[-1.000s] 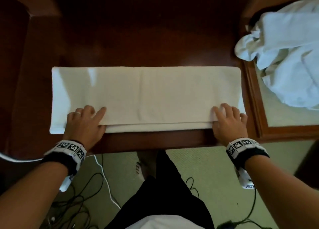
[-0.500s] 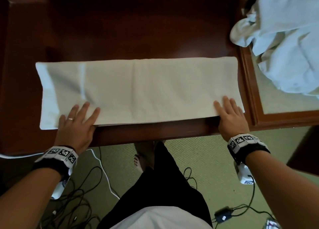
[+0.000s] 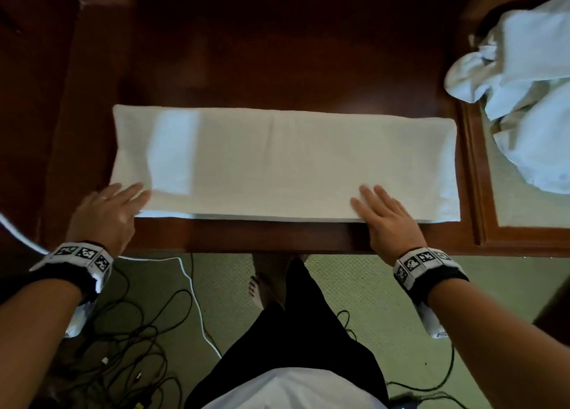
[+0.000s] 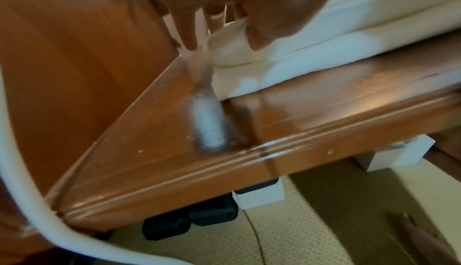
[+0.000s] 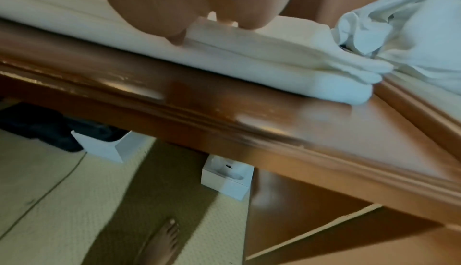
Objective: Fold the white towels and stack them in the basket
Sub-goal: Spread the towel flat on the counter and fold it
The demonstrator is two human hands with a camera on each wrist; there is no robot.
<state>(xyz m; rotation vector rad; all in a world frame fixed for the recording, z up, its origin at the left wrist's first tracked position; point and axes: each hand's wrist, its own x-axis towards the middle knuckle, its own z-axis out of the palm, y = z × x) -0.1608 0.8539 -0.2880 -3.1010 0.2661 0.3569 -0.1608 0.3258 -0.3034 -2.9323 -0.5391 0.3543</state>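
White towel [image 3: 283,164] – left hand [image 3: 105,214], right hand [image 3: 387,220] flat on it

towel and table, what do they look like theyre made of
Towel: looks like thick white terry cotton, matte; the folded layers show soft, rounded, bulky edges in the wrist views, though the weave is too blurred to confirm. Table: looks like dark reddish wood or wood veneer with a glossy varnish; it reflects light, shows grain streaks, and has a moulded front edge with small chips.
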